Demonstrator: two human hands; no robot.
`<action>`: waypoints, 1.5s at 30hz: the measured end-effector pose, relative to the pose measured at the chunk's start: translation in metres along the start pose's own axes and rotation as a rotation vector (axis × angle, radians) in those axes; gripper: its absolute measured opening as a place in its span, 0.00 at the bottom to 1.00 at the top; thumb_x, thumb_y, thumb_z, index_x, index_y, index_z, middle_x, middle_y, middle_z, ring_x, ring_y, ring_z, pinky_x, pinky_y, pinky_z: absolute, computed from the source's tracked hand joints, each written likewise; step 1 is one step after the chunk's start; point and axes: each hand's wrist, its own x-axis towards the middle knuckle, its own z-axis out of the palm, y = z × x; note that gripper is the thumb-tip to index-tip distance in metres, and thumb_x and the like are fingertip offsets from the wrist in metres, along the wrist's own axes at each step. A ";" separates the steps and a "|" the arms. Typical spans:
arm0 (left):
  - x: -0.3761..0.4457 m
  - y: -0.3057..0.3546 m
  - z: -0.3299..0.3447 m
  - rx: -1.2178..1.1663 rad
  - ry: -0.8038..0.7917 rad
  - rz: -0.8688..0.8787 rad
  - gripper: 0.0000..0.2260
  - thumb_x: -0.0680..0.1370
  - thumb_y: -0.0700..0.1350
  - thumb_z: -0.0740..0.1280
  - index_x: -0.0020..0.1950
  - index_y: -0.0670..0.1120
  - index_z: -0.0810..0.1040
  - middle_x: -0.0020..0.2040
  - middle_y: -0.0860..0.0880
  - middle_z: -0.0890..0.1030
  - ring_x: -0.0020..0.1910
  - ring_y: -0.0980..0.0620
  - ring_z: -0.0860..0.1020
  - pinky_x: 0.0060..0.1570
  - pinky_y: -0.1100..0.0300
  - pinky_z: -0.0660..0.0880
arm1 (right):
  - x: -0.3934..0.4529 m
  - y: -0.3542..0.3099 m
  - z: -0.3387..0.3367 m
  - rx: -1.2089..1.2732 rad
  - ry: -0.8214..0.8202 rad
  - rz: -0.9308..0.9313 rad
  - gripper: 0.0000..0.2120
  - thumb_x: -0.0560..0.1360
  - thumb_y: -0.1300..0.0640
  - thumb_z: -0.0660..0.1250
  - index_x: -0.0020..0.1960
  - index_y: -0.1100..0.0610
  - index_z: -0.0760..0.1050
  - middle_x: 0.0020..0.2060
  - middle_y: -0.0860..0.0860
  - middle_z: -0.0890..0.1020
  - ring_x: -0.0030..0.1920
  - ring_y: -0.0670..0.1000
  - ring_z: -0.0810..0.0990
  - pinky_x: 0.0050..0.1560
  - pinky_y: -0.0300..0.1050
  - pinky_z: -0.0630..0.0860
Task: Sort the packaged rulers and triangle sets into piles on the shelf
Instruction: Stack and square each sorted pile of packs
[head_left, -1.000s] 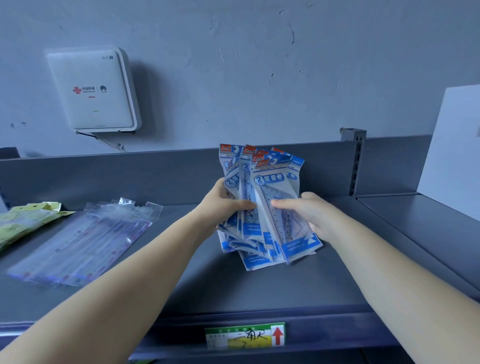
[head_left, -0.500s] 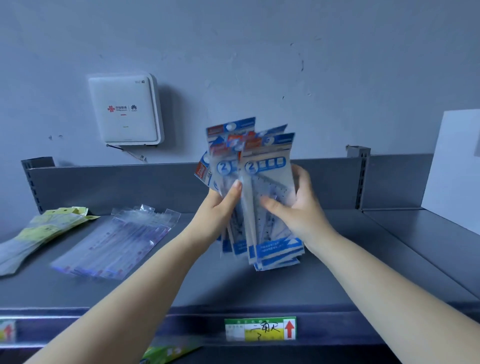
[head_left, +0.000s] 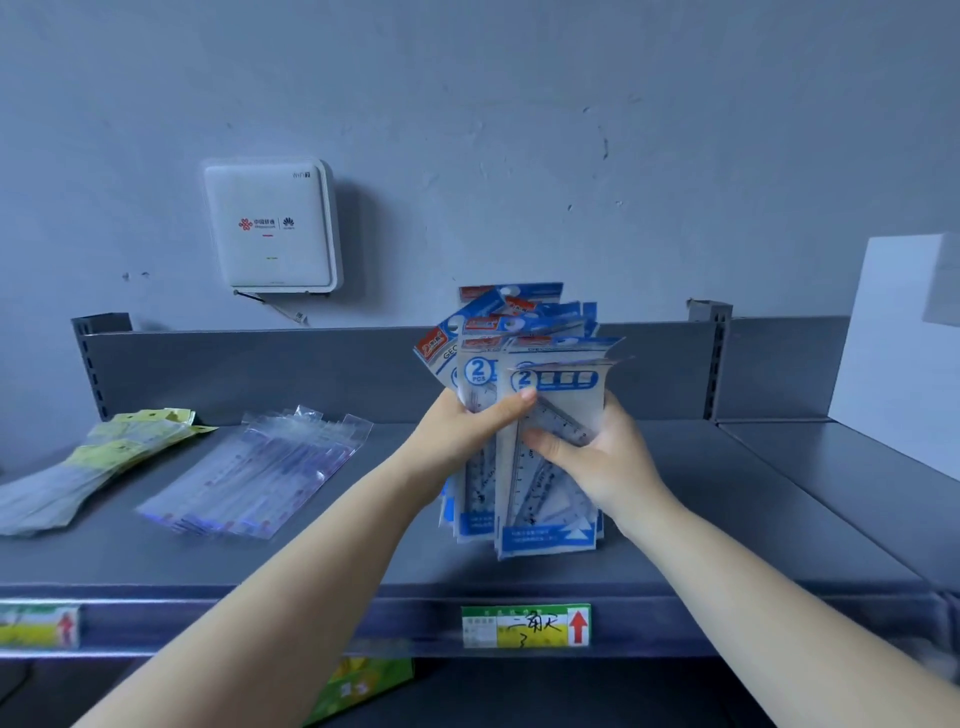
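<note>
A stack of blue-and-white packaged triangle sets (head_left: 540, 384) stands upright above the grey shelf (head_left: 363, 561), its lower edge close to the shelf surface. My left hand (head_left: 462, 431) grips the stack from the left, thumb across the front. My right hand (head_left: 597, 457) holds it from the right, thumb on the front pack. A pile of clear packaged rulers (head_left: 254, 467) lies flat on the shelf to the left. Further left lies a pile of yellow-green packs (head_left: 78, 467).
The shelf has a grey back panel (head_left: 260, 369) and slotted uprights. A white router box (head_left: 270, 226) hangs on the wall above. A white panel (head_left: 898, 327) stands at the right. Price labels (head_left: 524, 626) sit on the shelf's front rail.
Both hands raised the fanned triangle packs off the shelf and squared them upright into one stack. The other piles lie as before.
</note>
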 end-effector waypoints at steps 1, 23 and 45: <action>0.001 0.001 0.000 -0.027 -0.002 0.001 0.12 0.71 0.49 0.68 0.54 0.53 0.78 0.53 0.55 0.83 0.54 0.57 0.81 0.52 0.65 0.77 | 0.000 -0.002 0.001 -0.003 0.017 -0.005 0.23 0.65 0.56 0.77 0.56 0.46 0.73 0.49 0.40 0.82 0.51 0.36 0.80 0.46 0.27 0.73; -0.006 0.013 -0.006 -0.048 0.167 -0.094 0.32 0.69 0.75 0.48 0.63 0.60 0.71 0.67 0.52 0.74 0.68 0.53 0.71 0.71 0.47 0.62 | -0.011 -0.004 -0.005 -0.108 -0.205 0.157 0.37 0.64 0.64 0.78 0.64 0.47 0.61 0.57 0.40 0.75 0.61 0.43 0.73 0.64 0.40 0.68; -0.044 -0.038 -0.008 0.499 -0.159 -0.058 0.35 0.75 0.48 0.67 0.74 0.50 0.48 0.66 0.58 0.67 0.61 0.65 0.70 0.60 0.71 0.68 | -0.031 -0.008 -0.006 -0.418 -0.364 0.247 0.50 0.67 0.56 0.76 0.74 0.50 0.42 0.66 0.46 0.69 0.62 0.47 0.72 0.55 0.36 0.68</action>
